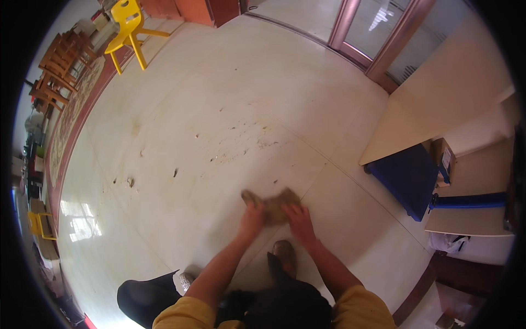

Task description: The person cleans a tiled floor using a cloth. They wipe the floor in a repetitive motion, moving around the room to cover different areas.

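Note:
Both hands grip a crumpled brown cloth point(274, 210), blurred by motion, in front of my shoes. My left hand point(251, 218) holds its left side, where one end sticks up past the fingers. At the right side, the fingers of my right hand point(299, 218) lie over the cloth. Whether the cloth touches the tiled floor point(181, 94) cannot be told. Beyond it are scattered dark crumbs and smears point(246, 142). Farther left lie a small dark scrap point(176, 172) and a brownish clump of debris point(130, 181).
A yellow plastic chair point(128, 31) stands at the far left, near a red-bordered carpet point(78, 111) and wooden chairs point(61, 53). To the right are a large tan board point(435, 94), a blue panel point(404, 177) and a cardboard box point(444, 154). A framed glass door point(372, 28) is ahead.

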The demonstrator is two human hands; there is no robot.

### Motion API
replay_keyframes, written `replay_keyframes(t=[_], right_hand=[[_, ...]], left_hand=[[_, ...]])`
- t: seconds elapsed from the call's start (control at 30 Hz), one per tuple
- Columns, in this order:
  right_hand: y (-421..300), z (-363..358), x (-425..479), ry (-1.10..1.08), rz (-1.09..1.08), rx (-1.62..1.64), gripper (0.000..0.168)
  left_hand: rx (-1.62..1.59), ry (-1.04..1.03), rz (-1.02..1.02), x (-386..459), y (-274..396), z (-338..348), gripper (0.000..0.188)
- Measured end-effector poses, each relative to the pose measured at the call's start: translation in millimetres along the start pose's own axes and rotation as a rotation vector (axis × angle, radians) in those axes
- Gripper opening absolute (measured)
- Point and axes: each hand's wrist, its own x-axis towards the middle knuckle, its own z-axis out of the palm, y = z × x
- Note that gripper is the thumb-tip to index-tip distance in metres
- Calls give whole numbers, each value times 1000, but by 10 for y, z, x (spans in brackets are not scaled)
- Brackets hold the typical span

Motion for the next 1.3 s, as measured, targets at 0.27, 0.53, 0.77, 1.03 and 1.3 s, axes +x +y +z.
replay_keyframes(t=[0.27, 0.53, 0.77, 1.03, 1.3], right_hand=[[-23, -641, 1860, 318, 46, 297, 43], [86, -870, -482, 444, 293, -38, 43], [72, 124, -2063, 312, 690, -326, 73], [850, 127, 664, 360, 217, 146, 48], [480, -673, 481, 672, 274, 134, 44]], left_hand=[[-20, 338, 132, 856, 730, -1598, 25], [-214, -139, 465, -195, 1036, -400, 24], [96, -364, 980, -582, 1050, 675, 27], [164, -108, 282, 878, 955, -101, 23], [-447, -10, 503, 824, 1223, -292, 38]])
